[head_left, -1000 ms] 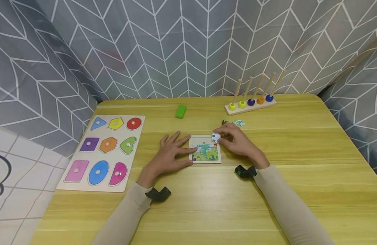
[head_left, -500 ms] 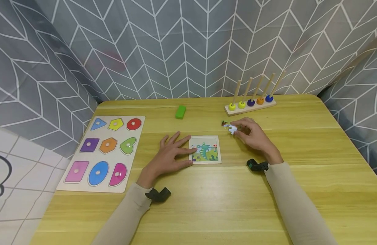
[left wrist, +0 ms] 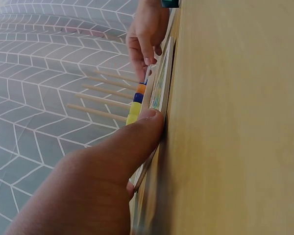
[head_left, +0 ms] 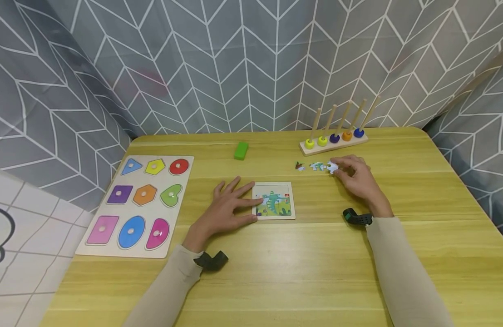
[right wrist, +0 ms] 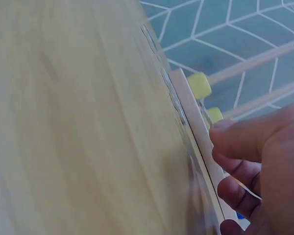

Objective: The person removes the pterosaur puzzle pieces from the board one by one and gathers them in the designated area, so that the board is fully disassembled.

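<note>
A small square puzzle board [head_left: 281, 187] with a green dinosaur picture lies mid-table; its upper strip is bare of picture. My left hand [head_left: 224, 206] lies spread along the board's left side, with fingertips on its edge; in the left wrist view the thumb [left wrist: 137, 129] presses that edge. Thumb and fingers of my right hand [head_left: 355, 177] pinch a pale puzzle piece [head_left: 332, 167] at the right end of a short row of loose pieces. Beside it are a dinosaur-patterned piece [head_left: 317, 166] and a brown and green piece [head_left: 299, 166].
Behind the right hand stands a wooden peg rack [head_left: 335, 144] with coloured rings on tall rods. A green block [head_left: 241, 151] sits at the back. At left lies a shape board [head_left: 143, 213] with knobbed pieces. A patterned curtain [head_left: 251, 63] hangs behind the table.
My right hand has carried the pale puzzle piece from the board's upper right corner rightward to the loose pieces, which now show in full. The left hand has stayed put.
</note>
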{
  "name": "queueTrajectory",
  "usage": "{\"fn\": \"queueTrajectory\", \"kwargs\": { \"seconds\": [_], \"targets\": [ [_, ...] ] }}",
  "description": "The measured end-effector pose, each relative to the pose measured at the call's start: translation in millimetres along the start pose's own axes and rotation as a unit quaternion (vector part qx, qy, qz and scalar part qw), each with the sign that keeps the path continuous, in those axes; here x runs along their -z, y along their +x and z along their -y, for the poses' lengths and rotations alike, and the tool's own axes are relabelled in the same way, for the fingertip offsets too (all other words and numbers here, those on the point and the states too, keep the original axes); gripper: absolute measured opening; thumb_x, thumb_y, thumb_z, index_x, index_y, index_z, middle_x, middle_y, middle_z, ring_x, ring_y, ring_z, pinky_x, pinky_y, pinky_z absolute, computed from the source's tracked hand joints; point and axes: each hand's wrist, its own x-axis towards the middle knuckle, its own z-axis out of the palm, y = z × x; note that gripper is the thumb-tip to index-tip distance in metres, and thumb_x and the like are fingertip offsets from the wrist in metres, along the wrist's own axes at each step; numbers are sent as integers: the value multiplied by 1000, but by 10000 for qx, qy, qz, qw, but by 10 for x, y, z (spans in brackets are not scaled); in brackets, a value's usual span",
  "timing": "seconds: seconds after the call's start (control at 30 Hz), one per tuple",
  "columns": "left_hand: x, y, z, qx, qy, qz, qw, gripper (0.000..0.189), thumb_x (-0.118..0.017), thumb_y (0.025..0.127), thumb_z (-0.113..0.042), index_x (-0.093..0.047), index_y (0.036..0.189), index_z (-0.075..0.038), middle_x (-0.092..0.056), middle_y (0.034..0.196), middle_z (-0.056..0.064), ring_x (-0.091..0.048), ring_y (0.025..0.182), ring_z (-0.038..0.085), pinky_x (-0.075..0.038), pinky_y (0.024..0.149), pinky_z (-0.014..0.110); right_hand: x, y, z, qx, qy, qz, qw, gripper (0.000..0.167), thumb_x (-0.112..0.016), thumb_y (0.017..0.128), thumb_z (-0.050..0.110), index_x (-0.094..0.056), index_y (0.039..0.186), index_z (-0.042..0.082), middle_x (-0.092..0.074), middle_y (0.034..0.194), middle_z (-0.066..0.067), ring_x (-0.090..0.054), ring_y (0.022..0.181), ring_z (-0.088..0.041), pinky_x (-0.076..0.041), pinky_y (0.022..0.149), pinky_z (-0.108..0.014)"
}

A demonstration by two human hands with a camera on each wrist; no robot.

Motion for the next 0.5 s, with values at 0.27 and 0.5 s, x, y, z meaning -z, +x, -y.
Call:
{"fn": "queueTrajectory", "kwargs": {
  "seconds": [0.27,0.5],
  "targets": [
    [-3,-6,-4,-27,2,-28,10000,46,-65,94,-54,-63,138,-39,-38,165,-2,-15,159,37,-4,120,67,25,-21,-56,175,-288,-413,9986,32,-64,98,6,-67,130,1,-65,121,-23,-42,103,-28,-23,86,-41],
    [-3,-5,-8,9,-20,4,10000,46,-65,94,-54,-63,138,-39,-37,165,-3,-15,159,37,-4,120,67,16,-16,-80,191,-362,-579,9975,30,-64,98,5,-68,127,-1,-66,119,-25,-40,97,-25,-19,83,-41]
  ]
}}
